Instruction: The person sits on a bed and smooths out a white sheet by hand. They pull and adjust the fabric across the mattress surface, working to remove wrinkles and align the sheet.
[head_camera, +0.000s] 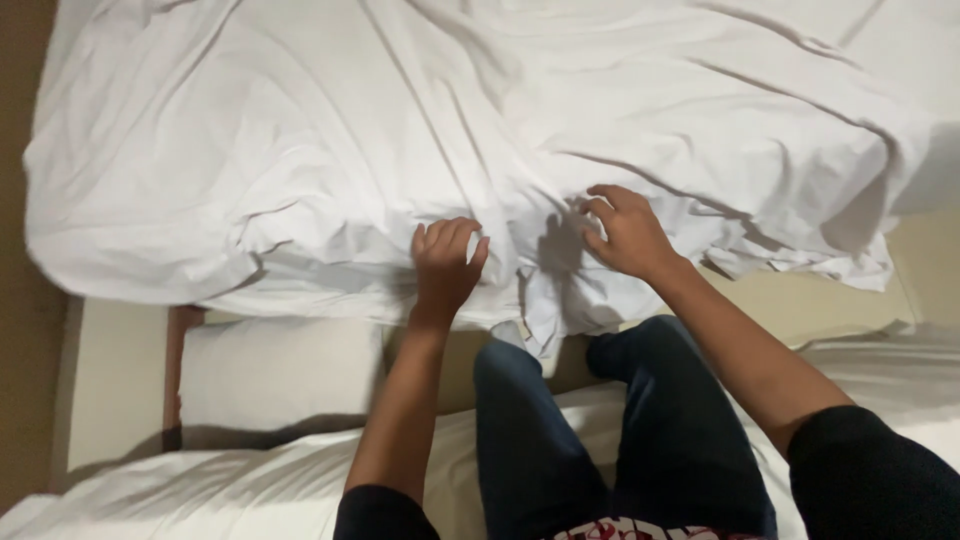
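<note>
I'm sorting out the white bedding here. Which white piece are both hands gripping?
The big wrinkled sheet spread over the far bed, bunched under the left hand and right hand. The pillow below lies untouched.

Two hands, left hand and right hand, were there, one white sheet, one pillow, two legs in dark jeans
</note>
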